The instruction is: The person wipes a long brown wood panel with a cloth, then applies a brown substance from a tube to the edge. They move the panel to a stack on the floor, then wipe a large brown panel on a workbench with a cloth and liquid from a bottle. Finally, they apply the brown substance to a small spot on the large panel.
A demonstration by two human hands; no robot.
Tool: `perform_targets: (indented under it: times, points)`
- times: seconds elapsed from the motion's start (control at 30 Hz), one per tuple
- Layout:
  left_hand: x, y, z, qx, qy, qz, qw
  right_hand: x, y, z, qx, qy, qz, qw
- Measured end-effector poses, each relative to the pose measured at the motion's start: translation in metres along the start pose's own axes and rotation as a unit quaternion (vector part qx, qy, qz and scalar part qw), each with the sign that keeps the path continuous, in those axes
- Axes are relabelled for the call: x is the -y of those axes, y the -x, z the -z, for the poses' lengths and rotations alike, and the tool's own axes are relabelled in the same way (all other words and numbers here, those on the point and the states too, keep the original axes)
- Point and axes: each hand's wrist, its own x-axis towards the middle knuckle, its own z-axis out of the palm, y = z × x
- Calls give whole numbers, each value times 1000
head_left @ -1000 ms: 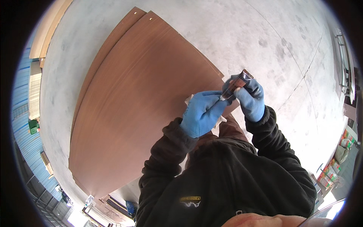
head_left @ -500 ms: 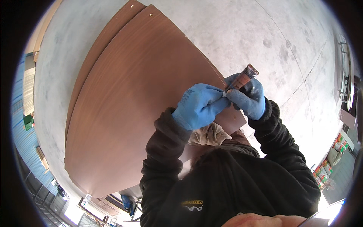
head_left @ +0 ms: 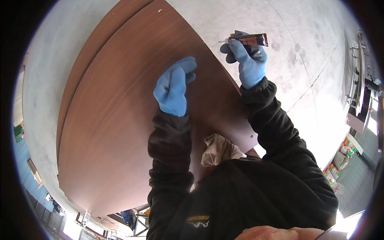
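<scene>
My right hand (head_left: pixel 251 62), in a blue glove, grips a small squeeze tube (head_left: pixel 252 39) with a brown label. The tube lies nearly level, its flat crimped end to the right and its thin white nozzle to the left. My left hand (head_left: pixel 173 88), also gloved in blue, hovers over the brown wood-grain panel (head_left: pixel 120 120). Its fingers are bent and pressed together; whatever they may hold is hidden. A crumpled beige cloth (head_left: pixel 219 151) rests by the panel's near edge, against my dark sweater.
Another brown panel (head_left: pixel 102 38) sticks out from under the top one at the left. Pale concrete floor (head_left: pixel 296 48) surrounds the stack. A metal rack (head_left: pixel 356 76) stands at the far right, with colourful packages (head_left: pixel 334 170) lower down.
My hands have come apart and moved farther from my body, the left one leftward over the panel. The tube has tipped from upright to nearly level, its nozzle now showing.
</scene>
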Motion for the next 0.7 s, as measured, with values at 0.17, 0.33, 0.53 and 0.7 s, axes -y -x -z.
perform_targets:
  times: [0.17, 0.33, 0.53, 0.7]
  points:
    - [7, 5, 6, 23, 1, -48, 999, -12, -13, -12, 20, 34, -24, 999]
    - [4, 10, 4, 18, 38, -41, 998, -22, -10, -14, 20, 20, -17, 999]
    - [-4, 14, 2, 15, 40, -45, 998, -19, -3, -19, 9, 57, -11, 998]
    - [-7, 15, 2, 25, 18, -47, 998, -18, -3, -21, 31, 81, 27, 996]
